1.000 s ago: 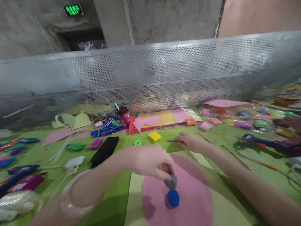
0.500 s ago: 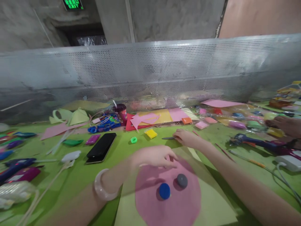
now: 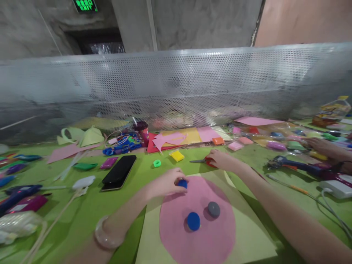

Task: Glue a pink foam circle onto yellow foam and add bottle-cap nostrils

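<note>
A pink paper circle (image 3: 198, 234) lies on a pale green sheet (image 3: 247, 238) in front of me. On the circle sit a blue cap (image 3: 193, 221) and a grey cap (image 3: 213, 209). My left hand (image 3: 165, 182) pinches a second blue cap (image 3: 182, 183) at the circle's far left edge. Beyond the circle, my right hand (image 3: 221, 160) rests on the table, closed on red-handled scissors (image 3: 202, 161) whose blades point left.
A black phone (image 3: 118, 176), a yellow block (image 3: 176, 156), a green ring (image 3: 157, 163) and a dark cup (image 3: 141, 132) lie beyond my hands. Glue guns (image 3: 295, 165) and craft bits are scattered left and right. Another person's hand (image 3: 327, 148) is at far right. A perforated metal screen (image 3: 176, 88) backs the table.
My left hand let go of the grey cap on the pink circle, drew back, and now holds a second blue cap at the circle's edge. The right hand stayed on the scissors.
</note>
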Demonstrator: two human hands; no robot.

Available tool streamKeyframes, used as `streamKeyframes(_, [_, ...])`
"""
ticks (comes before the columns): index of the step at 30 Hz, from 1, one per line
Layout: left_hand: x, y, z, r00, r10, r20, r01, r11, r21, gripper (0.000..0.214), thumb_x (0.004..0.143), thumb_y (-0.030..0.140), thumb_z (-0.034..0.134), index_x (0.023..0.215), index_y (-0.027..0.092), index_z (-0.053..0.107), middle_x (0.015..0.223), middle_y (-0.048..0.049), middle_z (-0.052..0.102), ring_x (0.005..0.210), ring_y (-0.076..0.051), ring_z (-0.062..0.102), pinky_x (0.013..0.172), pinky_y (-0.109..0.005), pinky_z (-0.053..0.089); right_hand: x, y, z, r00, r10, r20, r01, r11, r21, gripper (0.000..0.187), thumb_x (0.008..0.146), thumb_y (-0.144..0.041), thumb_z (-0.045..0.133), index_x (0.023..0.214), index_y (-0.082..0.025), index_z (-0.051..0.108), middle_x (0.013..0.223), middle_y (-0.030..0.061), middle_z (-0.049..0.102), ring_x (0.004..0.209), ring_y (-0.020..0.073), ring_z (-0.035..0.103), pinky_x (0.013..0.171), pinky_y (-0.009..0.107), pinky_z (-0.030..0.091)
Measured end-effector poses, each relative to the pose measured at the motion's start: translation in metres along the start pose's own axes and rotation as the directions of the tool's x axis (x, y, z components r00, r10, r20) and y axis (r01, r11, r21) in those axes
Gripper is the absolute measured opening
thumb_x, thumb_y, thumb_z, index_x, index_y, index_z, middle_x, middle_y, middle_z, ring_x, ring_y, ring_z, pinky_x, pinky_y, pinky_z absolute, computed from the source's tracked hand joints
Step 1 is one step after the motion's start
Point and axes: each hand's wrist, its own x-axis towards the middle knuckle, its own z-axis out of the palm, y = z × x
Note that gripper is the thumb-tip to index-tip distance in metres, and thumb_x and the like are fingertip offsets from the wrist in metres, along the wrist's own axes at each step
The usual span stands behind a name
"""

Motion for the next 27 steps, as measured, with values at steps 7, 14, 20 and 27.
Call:
streamKeyframes(7, [0.0, -0.003, 0.006, 0.996, 0.055, -0.067, -0.054, 0.998, 0.015, 0.028, 0.072, 0.031, 0.062, 0.096, 0.019, 0.067, 0.09, -0.0036, 0.06, 0.077, -0.016, 0.055, 0.069, -0.025, 0.043, -0.002, -0.003, -0.009, 0.997, 0.049, 0.059, -0.047, 0.999, -0.026, 0.028, 0.086, -0.024, 0.048, 0.106, -0.016, 0.066, 0.1, 0.013, 0.064, 0.089, 0.0233, 0.06, 0.079, 0.033, 0.042])
streamKeyframes(14, [-0.001, -0.007, 0.0, 0.997, 0.052, 0.058, -0.05, 0.997, -0.05, 0.043, 0.071, 0.028, 0.06, 0.113, 0.023, 0.061, 0.103, -0.0046, 0.054, 0.076, -0.014, 0.054, 0.072, -0.025, 0.044, 0.0, 0.001, -0.006, 0.996, 0.084, 0.04, -0.084, 0.996, 0.003, 0.023, 0.077, -0.022, 0.054, 0.095, -0.018, 0.069, 0.097, 0.0096, 0.064, 0.083, 0.0191, 0.061, 0.073, 0.026, 0.043])
streamKeyframes(20, [-0.001, -0.01, -0.003, 0.995, 0.033, 0.09, -0.025, 0.995, -0.093, 0.043, 0.072, 0.032, 0.06, 0.114, 0.025, 0.061, 0.102, -0.0035, 0.053, 0.077, -0.014, 0.054, 0.072, -0.026, 0.044, 0.001, 0.003, 0.0, 0.985, 0.15, -0.083, -0.147, 0.988, 0.04, 0.021, 0.066, -0.02, 0.061, 0.086, -0.016, 0.066, 0.088, 0.0101, 0.064, 0.08, 0.0224, 0.061, 0.066, 0.029, 0.046])
streamKeyframes(27, [0.001, -0.012, -0.004, 0.996, 0.051, 0.075, -0.042, 0.992, -0.117, 0.04, 0.071, 0.034, 0.064, 0.11, 0.023, 0.062, 0.102, -0.0042, 0.054, 0.078, -0.015, 0.054, 0.073, -0.027, 0.044, 0.005, -0.01, -0.009, 0.921, 0.077, -0.381, -0.052, 0.996, 0.077, 0.026, 0.07, -0.012, 0.055, 0.096, -0.016, 0.055, 0.101, 0.0111, 0.056, 0.097, 0.0243, 0.056, 0.082, 0.038, 0.049])
